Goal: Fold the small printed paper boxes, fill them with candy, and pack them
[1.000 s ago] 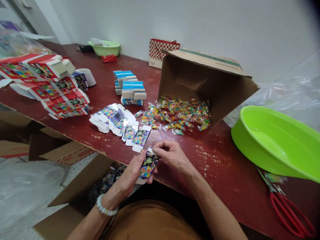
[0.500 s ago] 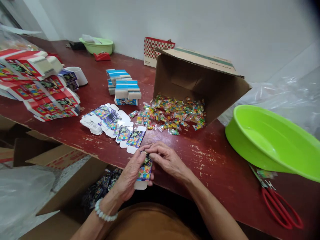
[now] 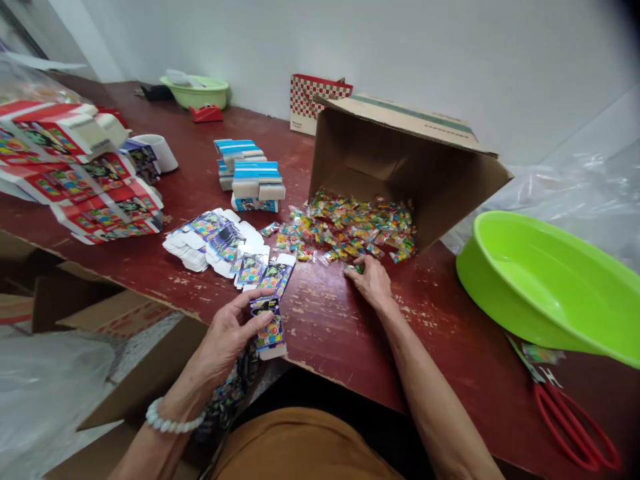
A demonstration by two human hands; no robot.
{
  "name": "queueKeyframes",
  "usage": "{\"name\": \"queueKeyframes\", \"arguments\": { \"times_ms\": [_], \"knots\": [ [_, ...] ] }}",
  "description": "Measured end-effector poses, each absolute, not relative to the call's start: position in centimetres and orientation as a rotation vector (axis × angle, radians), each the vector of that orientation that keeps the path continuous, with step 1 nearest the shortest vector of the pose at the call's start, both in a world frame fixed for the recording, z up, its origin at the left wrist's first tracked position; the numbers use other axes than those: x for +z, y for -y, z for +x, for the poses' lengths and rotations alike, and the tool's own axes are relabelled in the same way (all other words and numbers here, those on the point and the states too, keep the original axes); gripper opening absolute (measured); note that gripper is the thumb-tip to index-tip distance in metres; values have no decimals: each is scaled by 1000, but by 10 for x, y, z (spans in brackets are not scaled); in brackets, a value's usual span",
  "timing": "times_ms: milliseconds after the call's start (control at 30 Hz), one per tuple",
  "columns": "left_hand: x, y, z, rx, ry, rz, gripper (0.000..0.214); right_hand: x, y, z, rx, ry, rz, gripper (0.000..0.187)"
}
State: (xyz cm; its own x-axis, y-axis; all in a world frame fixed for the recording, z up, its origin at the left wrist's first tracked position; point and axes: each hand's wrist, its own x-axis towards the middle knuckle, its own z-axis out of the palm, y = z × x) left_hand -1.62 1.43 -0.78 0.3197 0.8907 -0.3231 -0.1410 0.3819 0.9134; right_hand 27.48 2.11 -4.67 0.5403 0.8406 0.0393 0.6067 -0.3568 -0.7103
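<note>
My left hand point(image 3: 235, 333) is closed around a small purple candy box point(image 3: 269, 327) near the table's front edge, its thumb across the printed face and a white flap sticking out at the lower end. At the near edge of the candy packets point(image 3: 345, 230), my right hand point(image 3: 373, 280) pinches a small clear candy packet point(image 3: 354, 269). These packets spill from a tipped cardboard carton point(image 3: 415, 153) onto the table. Flattened purple boxes point(image 3: 225, 240) lie overlapping just beyond my left hand.
Red box bundles point(image 3: 100, 173) are stacked at left, blue box bundles point(image 3: 255, 177) behind the flat boxes. On the right are a green basin point(image 3: 540, 287) and red-handled scissors point(image 3: 575, 427). Below the table edge, an open carton point(image 3: 150, 373) holds dark filled boxes.
My right hand has left the small box and reached forward to the candy, where it now grips a packet. My left hand has shifted left with the box.
</note>
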Motion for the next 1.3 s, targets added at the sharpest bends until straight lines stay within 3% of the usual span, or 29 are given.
{"name": "queueKeyframes", "arguments": {
  "times_ms": [267, 500, 733, 867, 933, 1133, 1233, 1300],
  "knots": [
    [-4, -23, -17, 1057, -1019, 673, 46, -25, 31, 211, 1069, 976, -1428, 32],
    [-11, 3, -11, 698, -803, 727, 53, -3, 38, 189, 826, 1341, -1505, 14],
    [-17, 16, 4, 383, -617, 1065, 47, 8, 36, 199, 1021, 1647, -1337, 30],
    [-13, 18, 15, 442, -543, 1008, 51, 4, 39, 190, 875, 1437, -1404, 40],
    [-9, 17, 17, 519, -580, 930, 49, 2, 40, 189, 1024, 1210, -1362, 46],
    [0, 17, 22, 596, -728, 662, 42, -10, 47, 190, 1501, 808, -1063, 40],
    [-5, 19, 26, 695, -770, 726, 35, -14, 50, 181, 1595, 844, -974, 43],
    [-8, 21, 27, 764, -781, 812, 34, -15, 50, 176, 1505, 892, -1007, 33]
  ]
}}
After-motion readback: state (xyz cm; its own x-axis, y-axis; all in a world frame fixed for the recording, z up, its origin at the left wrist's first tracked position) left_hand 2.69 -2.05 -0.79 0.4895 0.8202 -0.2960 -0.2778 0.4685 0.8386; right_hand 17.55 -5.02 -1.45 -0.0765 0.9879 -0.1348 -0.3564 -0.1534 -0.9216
